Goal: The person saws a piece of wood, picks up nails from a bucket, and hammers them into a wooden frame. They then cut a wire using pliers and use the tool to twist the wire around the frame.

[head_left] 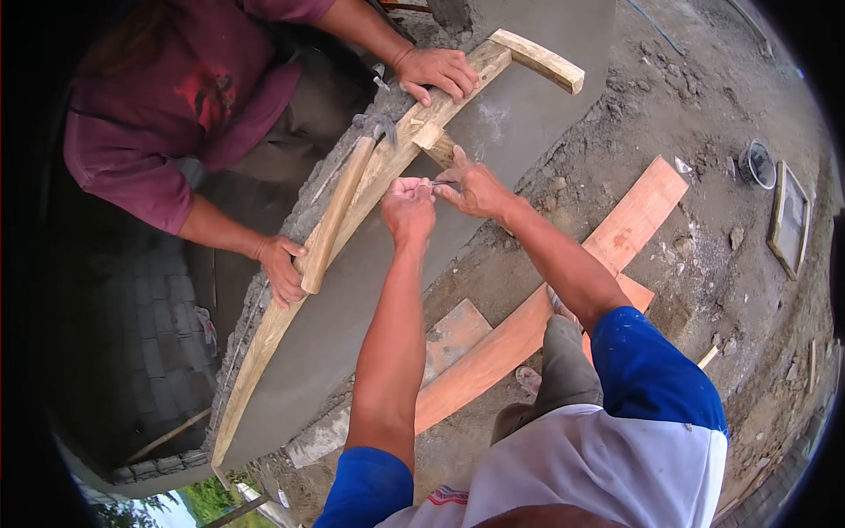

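Both hands are up by the beam, nearly touching: left hand (409,209) is pinched tight and right hand (478,190) is curled with the fingertips together, both seemingly on the same thin dark piece (445,183). It's too small to tell what that is.

As for what's around, a co-worker in a maroon shirt (145,150) has one hand (440,75) on the beam near its top end and the other hand (283,271) lower down, by the end of a short stick (339,216). A stubby wood block (429,135) juts out right beside the pinched fingers, so that's kinda in the way. Orange-ish planks (638,211) lie on the dirt, with a dark bucket (758,165) and a framed screen (789,220) well off to the side.

The wooden beam (385,174) itself runs diagonally along the rough edge of a smooth grey concrete surface (352,299). It's pale, yellowish wood, looks bowed in this wide view, and has an end piece (541,62) angled off its top. Some grey stringy stuff (377,128) sits near the short stick's upper end.
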Demonstrator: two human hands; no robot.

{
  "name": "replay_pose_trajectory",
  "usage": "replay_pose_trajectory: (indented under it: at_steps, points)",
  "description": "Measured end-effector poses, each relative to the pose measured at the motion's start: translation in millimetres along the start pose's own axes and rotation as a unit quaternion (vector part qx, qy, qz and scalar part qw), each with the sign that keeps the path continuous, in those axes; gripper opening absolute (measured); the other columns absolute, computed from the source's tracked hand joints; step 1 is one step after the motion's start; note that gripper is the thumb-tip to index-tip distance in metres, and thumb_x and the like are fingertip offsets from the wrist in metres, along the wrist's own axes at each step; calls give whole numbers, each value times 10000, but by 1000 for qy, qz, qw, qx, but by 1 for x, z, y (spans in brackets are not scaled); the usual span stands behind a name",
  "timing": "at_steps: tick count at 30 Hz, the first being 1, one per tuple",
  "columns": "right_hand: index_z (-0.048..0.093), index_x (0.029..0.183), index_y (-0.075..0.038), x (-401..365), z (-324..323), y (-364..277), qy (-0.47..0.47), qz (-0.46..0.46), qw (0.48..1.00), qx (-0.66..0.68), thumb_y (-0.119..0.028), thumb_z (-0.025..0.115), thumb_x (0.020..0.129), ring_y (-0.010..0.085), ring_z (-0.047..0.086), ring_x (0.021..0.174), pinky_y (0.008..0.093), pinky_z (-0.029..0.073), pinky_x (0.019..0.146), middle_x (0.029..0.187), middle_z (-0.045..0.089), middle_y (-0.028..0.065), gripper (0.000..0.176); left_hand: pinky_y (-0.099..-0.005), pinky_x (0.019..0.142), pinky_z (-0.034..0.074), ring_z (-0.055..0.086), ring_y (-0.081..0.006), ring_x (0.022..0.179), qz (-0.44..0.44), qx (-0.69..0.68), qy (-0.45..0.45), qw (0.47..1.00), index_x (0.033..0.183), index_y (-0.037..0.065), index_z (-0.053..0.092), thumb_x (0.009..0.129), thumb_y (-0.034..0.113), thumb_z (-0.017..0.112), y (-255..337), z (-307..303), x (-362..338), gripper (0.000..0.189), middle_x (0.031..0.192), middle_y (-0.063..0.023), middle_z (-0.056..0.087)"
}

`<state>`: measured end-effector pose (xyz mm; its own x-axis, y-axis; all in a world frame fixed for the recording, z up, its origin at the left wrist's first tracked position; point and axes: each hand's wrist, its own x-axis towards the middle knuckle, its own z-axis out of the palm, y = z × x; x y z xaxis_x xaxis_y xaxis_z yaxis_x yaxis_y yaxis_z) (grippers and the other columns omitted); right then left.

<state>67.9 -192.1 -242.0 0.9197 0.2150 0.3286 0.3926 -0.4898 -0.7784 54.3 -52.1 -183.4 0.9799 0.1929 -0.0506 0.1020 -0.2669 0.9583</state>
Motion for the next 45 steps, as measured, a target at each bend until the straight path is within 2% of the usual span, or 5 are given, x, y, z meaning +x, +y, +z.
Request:
replay_pose_trajectory:
  at_steps: [6,11,28,37,45]
  points:
    - [676,932,-41,1,18,1,110,-12,988,-109,-294,577,922,482,538,1058,502,470,901,1345,392,394,273,-422,797,480,603,-291,942,352,442,92,820,1130,25,594,805,251,747,26,-26,7,425,986,-140,659]
    - [688,976,-44,19,33,5,116,74,983,-118,-283,590,913,435,491,1094,465,452,936,1364,391,366,266,-476,895,443,569,-383,1042,126,667,55,733,1187,4,528,801,333,740,29,-105,29,549,1123,-246,580]
    - [686,1000,-9,24,40,-3,121,110,982,-89,-221,593,904,445,480,1087,465,405,965,1306,426,355,250,-234,447,440,537,-83,518,18,133,-142,981,994,7,504,972,106,494,107,-93,-103,102,679,-27,562]
    - [684,1008,-3,29,38,0,135,119,980,-91,-219,586,910,446,491,1085,455,418,967,1313,418,363,257,-315,470,468,557,-146,502,362,547,-96,749,1023,2,427,914,144,593,49,-85,-27,244,678,-117,559]
    - [684,1023,-20,26,46,1,117,133,980,-88,-223,587,909,455,484,1105,452,416,978,1335,404,367,252,-276,441,440,505,-119,451,204,180,-57,961,1054,3,465,925,100,544,161,-92,-90,180,615,-33,513]
